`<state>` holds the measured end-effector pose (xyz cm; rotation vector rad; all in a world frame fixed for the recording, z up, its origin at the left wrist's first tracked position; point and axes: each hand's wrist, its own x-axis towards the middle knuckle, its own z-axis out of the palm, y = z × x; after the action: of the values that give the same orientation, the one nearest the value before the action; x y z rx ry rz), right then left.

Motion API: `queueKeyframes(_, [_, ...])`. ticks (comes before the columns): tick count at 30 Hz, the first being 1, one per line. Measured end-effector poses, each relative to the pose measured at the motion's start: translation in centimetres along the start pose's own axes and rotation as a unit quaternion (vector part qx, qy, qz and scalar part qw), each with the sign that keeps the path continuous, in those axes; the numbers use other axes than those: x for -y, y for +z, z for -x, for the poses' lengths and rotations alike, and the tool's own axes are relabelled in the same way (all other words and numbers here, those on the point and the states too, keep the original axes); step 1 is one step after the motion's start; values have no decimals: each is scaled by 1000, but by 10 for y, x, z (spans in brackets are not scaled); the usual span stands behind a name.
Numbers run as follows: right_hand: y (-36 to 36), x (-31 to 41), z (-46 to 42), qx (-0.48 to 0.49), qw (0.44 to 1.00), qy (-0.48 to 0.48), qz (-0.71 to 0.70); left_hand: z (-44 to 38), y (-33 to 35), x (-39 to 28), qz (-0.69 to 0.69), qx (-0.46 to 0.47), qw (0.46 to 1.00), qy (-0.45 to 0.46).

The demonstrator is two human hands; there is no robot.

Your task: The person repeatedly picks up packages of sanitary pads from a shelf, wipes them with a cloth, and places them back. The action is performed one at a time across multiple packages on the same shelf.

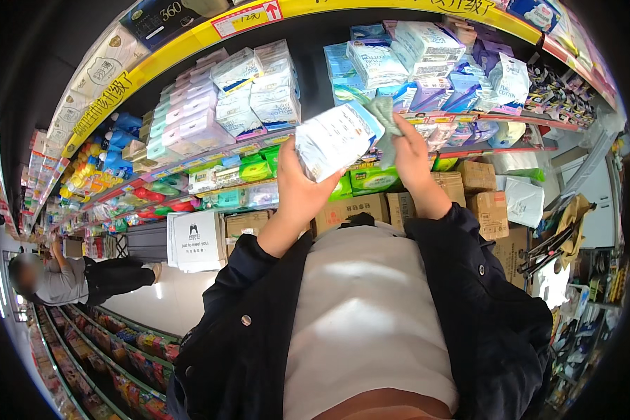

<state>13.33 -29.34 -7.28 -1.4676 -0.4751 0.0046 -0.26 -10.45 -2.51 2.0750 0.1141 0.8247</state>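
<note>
My left hand (305, 191) grips a white and blue soft package (336, 139) by its lower left side, with the thumb along the bottom edge. A grey-green cloth (383, 123) is in my right hand (412, 152), pinched between thumb and fingers, and it lies against the package's right end. Behind both hands are shelves with packs of cotton tissues: stacked white packs (275, 100) to the left, and a white and blue pack (376, 64) on top of others above the cloth. Green packs (374, 180) sit on a lower shelf, partly hidden by my hands.
Cardboard boxes (489, 214) stand below the shelves, and a white printed box (195, 240) stands at the left. Another person (65, 281) is farther down the aisle at far left, beside more shelves of goods (136, 336). A yellow shelf edge (184, 44) runs across the top.
</note>
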Motion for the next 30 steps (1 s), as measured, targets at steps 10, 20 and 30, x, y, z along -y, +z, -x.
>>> queueKeyframes(10, [-2, 69, 36, 136, 894, -323, 280, -4, 55, -37, 454, 114, 807, -361])
queueKeyframes(20, [-71, -7, 38, -90, 972, -53, 209, 14, 84, -15, 549, 76, 741, -380])
queueKeyframes(30, [-15, -12, 90, -87, 718, 448, -526, 28, 94, -18, 407, 97, 889, -184])
